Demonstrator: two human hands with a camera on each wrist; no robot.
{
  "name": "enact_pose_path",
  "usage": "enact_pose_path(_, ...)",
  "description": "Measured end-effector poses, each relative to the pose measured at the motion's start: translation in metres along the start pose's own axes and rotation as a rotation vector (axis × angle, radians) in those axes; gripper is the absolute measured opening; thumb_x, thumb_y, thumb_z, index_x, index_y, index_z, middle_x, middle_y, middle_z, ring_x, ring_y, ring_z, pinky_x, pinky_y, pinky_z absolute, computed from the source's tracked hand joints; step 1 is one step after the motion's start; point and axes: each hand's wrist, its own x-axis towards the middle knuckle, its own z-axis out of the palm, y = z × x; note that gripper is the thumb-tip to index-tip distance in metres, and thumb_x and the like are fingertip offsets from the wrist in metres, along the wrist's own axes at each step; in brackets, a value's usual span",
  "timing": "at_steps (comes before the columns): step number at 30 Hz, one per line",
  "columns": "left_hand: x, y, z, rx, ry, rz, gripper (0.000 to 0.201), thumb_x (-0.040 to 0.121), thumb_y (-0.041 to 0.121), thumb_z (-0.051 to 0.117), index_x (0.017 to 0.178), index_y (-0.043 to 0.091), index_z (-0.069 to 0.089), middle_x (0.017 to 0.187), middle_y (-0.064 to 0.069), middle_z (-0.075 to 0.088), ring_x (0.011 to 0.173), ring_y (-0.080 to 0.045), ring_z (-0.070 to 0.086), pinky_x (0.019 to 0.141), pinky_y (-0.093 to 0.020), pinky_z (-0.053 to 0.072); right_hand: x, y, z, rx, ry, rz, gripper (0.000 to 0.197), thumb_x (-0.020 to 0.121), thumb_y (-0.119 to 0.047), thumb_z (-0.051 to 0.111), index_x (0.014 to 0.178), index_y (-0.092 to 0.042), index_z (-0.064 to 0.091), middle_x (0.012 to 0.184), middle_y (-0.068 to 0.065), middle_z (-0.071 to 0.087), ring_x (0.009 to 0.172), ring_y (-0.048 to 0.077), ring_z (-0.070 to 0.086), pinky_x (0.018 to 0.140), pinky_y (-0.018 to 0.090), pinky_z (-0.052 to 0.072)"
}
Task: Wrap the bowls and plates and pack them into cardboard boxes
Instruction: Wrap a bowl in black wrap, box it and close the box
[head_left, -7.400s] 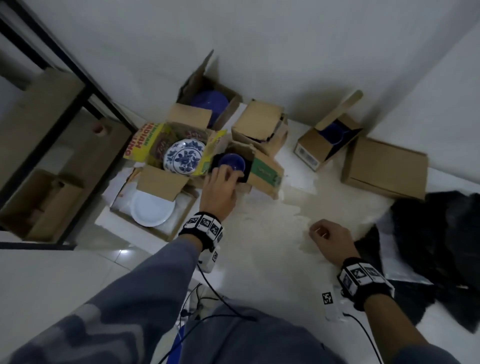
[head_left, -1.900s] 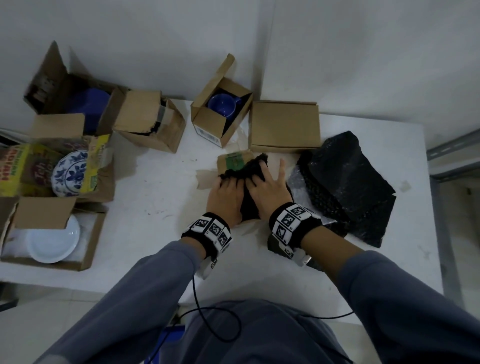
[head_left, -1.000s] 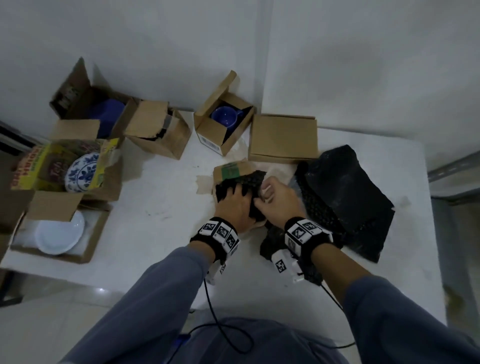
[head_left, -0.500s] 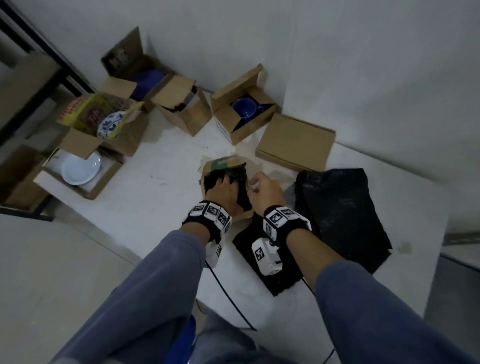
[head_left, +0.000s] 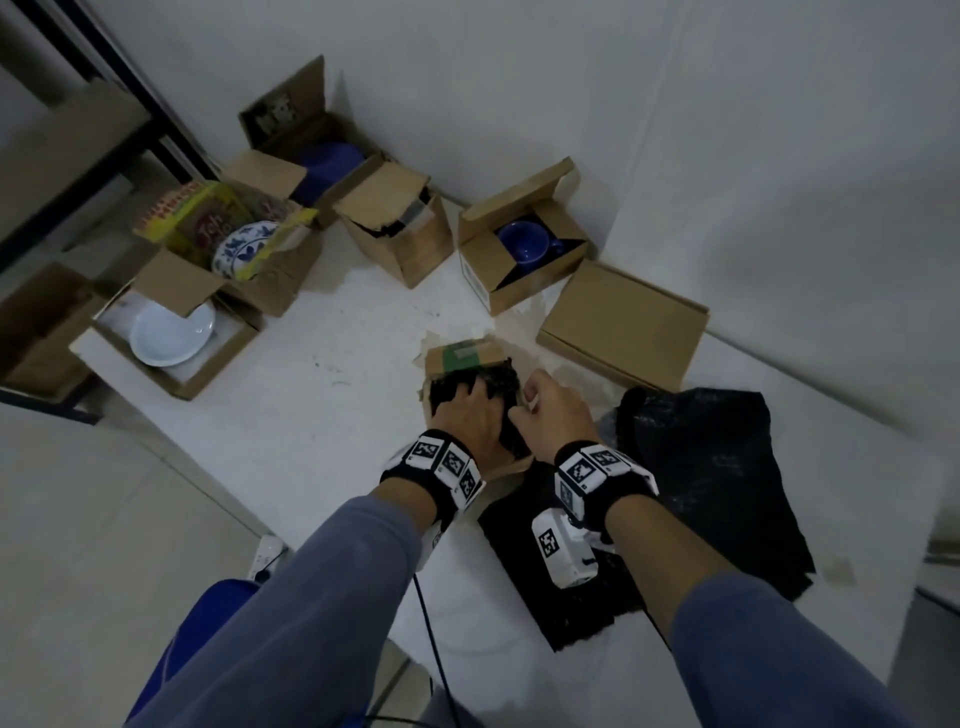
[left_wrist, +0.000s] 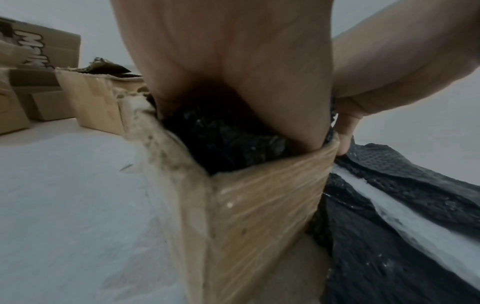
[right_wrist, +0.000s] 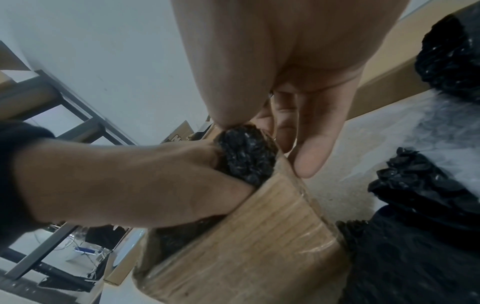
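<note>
The black-wrapped bundle (head_left: 480, 395) sits in the small open box (head_left: 470, 358), directly beneath the left hand (head_left: 470, 415), whose flat palm presses it down; the right hand (head_left: 553, 413) alongside pinches the wrap's edge

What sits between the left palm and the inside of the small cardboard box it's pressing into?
Crumpled black bubble wrap: the left hand presses it down into the small box. The left wrist view shows it best; whatever is wrapped stays hidden.
</note>
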Motion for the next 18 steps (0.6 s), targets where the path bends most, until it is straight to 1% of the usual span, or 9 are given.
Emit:
enact_pose_path(3, 0.0, -0.001, -0.003, -0.014, -0.009, 0.01, 0.07, 0.087, 0.057, 0.057, 0.141, 0.015, 0.039, 0.144, -0.014, 0.033, 0.129, -0.035, 0.039, 0.088, -0.046, 0.048, -0.001, 0.0, 0.0, 0.024, -0.006, 0.004, 0.021, 0.086, -0.026, 0.063, 0.089, -0.015, 0.044, 0.073, 0.01, 0.055, 0.067, 0.031, 0.053, 0.057, 0.034, 0.043)
enact_pose_path(5, 0.001, -0.001, -0.005, -0.022, -0.03, 0.013, 0.07, 0.088, 0.055, 0.056, 0.142, 0.015, 0.039, 0.145, -0.013, 0.032, 0.13, -0.036, 0.038, 0.089, -0.047, 0.047, -0.002, -0.001, 0.0, 0.049, -0.003, 0.018, 0.021, 0.086, -0.024, 0.063, 0.087, -0.015, 0.044, 0.069, 0.01, 0.054, 0.064, 0.03, 0.053, 0.055, 0.032, 0.04)
enact_pose_path(8, 0.001, 0.0, -0.008, -0.023, -0.064, 0.016, 0.071, 0.087, 0.057, 0.057, 0.141, 0.013, 0.04, 0.146, -0.013, 0.031, 0.132, -0.036, 0.037, 0.093, -0.048, 0.046, -0.004, -0.003, -0.001, 0.059, 0.01, 0.03, 0.021, 0.085, -0.023, 0.063, 0.087, -0.015, 0.044, 0.072, 0.014, 0.058, 0.067, 0.033, 0.054, 0.059, 0.036, 0.045)
enact_pose_path(12, -0.002, -0.001, -0.009, -0.065, -0.065, 0.017, 0.072, 0.086, 0.056, 0.059, 0.14, 0.012, 0.04, 0.146, -0.013, 0.031, 0.133, -0.036, 0.035, 0.094, -0.048, 0.046, -0.007, -0.009, -0.001, 0.058, -0.006, 0.041, 0.021, 0.085, -0.024, 0.062, 0.087, -0.015, 0.042, 0.075, 0.017, 0.058, 0.066, 0.034, 0.056, 0.061, 0.041, 0.051)
enact_pose_path(14, -0.003, -0.006, -0.009, -0.132, -0.048, 0.027, 0.071, 0.085, 0.053, 0.064, 0.138, 0.011, 0.043, 0.144, -0.013, 0.033, 0.131, -0.035, 0.036, 0.094, -0.048, 0.047, -0.006, -0.01, -0.001, 0.065, -0.051, 0.048, 0.022, 0.086, -0.026, 0.062, 0.086, -0.02, 0.041, 0.078, 0.017, 0.058, 0.066, 0.036, 0.06, 0.059, 0.049, 0.056)
enact_pose_path(15, -0.003, -0.01, -0.007, -0.182, -0.042, 0.037, 0.071, 0.083, 0.052, 0.067, 0.137, 0.011, 0.045, 0.142, -0.013, 0.034, 0.13, -0.035, 0.037, 0.095, -0.048, 0.047, -0.005, -0.008, -0.002, 0.077, -0.081, 0.05, 0.021, 0.087, -0.027, 0.062, 0.086, -0.022, 0.041, 0.079, 0.018, 0.059, 0.067, 0.037, 0.062, 0.058, 0.052, 0.057)
enact_pose_path(17, -0.003, -0.018, -0.004, -0.283, -0.035, 0.073, 0.071, 0.08, 0.05, 0.072, 0.135, 0.01, 0.049, 0.139, -0.013, 0.038, 0.127, -0.035, 0.041, 0.1, -0.048, 0.046, -0.003, -0.006, -0.007, 0.111, -0.135, 0.064, 0.017, 0.09, -0.023, 0.062, 0.089, -0.023, 0.045, 0.081, 0.019, 0.062, 0.068, 0.038, 0.066, 0.058, 0.053, 0.058)
enact_pose_path(18, -0.004, -0.023, -0.005, -0.319, -0.039, 0.096, 0.07, 0.079, 0.048, 0.074, 0.134, 0.01, 0.052, 0.138, -0.013, 0.04, 0.125, -0.034, 0.045, 0.101, -0.046, 0.046, -0.003, -0.005, -0.01, 0.142, -0.151, 0.076, 0.014, 0.092, -0.02, 0.061, 0.093, -0.021, 0.048, 0.081, 0.018, 0.062, 0.067, 0.038, 0.067, 0.058, 0.051, 0.059)
